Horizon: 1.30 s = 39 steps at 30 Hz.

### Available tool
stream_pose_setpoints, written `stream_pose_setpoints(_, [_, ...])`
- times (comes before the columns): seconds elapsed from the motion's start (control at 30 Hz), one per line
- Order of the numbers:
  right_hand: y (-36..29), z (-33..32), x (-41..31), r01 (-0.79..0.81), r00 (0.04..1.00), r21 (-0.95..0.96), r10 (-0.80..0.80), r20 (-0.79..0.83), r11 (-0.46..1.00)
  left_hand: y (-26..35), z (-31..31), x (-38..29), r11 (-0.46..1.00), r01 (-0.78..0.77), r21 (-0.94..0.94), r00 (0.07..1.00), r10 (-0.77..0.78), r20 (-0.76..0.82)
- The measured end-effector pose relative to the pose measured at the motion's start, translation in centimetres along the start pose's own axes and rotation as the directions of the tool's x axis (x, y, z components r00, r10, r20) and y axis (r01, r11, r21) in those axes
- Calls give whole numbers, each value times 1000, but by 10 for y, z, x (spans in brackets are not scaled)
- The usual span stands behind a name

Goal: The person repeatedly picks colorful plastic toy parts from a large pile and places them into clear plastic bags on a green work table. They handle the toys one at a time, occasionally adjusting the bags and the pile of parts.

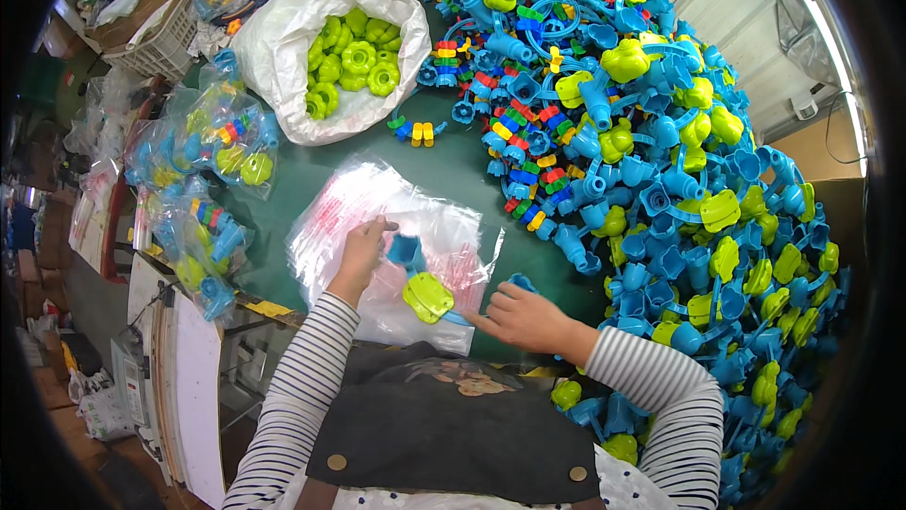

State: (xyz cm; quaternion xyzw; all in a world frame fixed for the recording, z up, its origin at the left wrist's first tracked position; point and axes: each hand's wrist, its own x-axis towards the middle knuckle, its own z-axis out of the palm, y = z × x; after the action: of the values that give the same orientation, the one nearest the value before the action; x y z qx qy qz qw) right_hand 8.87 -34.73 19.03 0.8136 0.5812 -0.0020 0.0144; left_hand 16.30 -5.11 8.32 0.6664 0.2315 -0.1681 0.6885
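A blue and lime-green plastic toy piece lies over a stack of clear plastic bags with red print. Its square blue cup end points up and left, and a curved blue strip runs from its green part toward my right hand. My right hand is curled around the toy's right end, with a blue part showing beyond the knuckles. My left hand rests over the bags, left of the cup. Its fingertips are near the cup, and whether they pinch the bag film is not clear.
A large heap of blue and green toy parts covers the right side. A white sack holding green flower-shaped pieces stands behind. Filled bags lie left on the green tabletop. A colourful linked piece lies near the sack.
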Motion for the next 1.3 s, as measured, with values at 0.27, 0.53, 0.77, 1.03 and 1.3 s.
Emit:
stream_pose_setpoints(0.27, [-12,16,62,-595,627,796,683,374,110,-1,-12,-66,278,-681,678,644,669,372])
stream_pose_setpoints(0.53, [-19,-7,130,-220,906,911,419,58,349,10,-83,-43,940,-208,269,910,287,-298])
stream_pose_setpoints(0.77, [-1,-28,186,-278,879,832,476,18,481,86,-70,-85,556,-730,397,638,762,107])
stream_pose_setpoints(1.03, [56,-35,206,-524,813,631,115,571,571,127,-110,-63,807,-149,571,978,34,208])
stream_pose_setpoints(1.3, [207,104,194,-623,538,727,833,130,289,148,-125,39,561,-583,588,790,220,573])
